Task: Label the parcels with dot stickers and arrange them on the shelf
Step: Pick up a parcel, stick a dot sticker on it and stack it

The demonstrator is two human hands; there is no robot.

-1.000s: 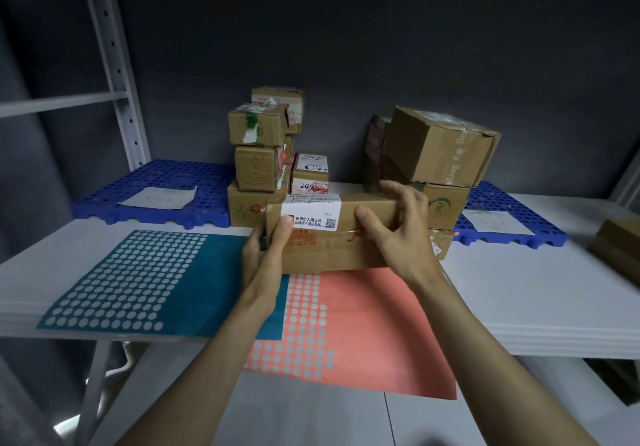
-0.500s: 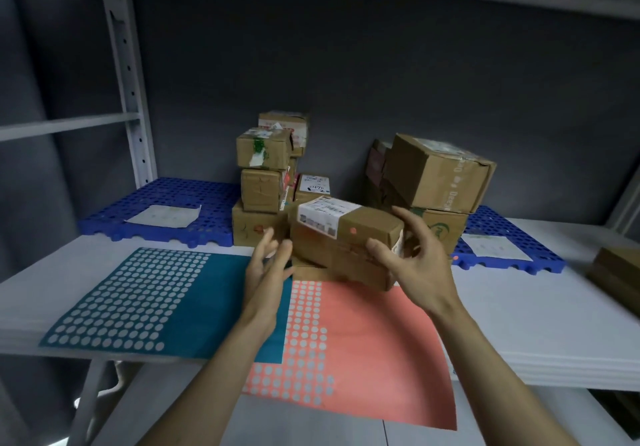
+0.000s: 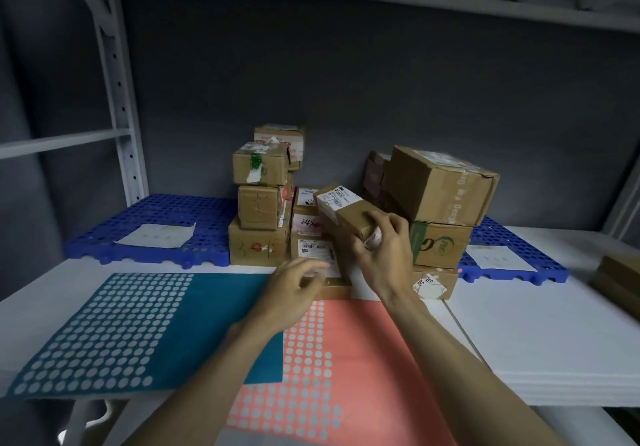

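A long brown parcel [image 3: 348,207] with a white shipping label is tilted, its labelled end raised toward the back between two parcel stacks. My right hand [image 3: 386,250] grips its near end. My left hand [image 3: 294,288] is off the parcel, blurred, with fingers loosely curled and nothing in them, hovering just in front of a low flat box [image 3: 334,284]. A teal dot-sticker sheet [image 3: 104,328] and a salmon dot-sticker sheet [image 3: 367,359] lie on the white shelf [image 3: 536,334] below my arms.
A stack of small parcels [image 3: 259,203] stands centre-left and larger boxes [image 3: 440,186] lean at centre-right. Blue plastic pallets [image 3: 156,224] [image 3: 512,265] with white papers flank them. A brown box [image 3: 620,276] sits at the far right. A grey shelf post [image 3: 117,99] rises on the left.
The parcel has been lifted and swung so that it points toward the back, between the stacks. My left hand has let go of it and dropped lower; my right hand keeps hold.
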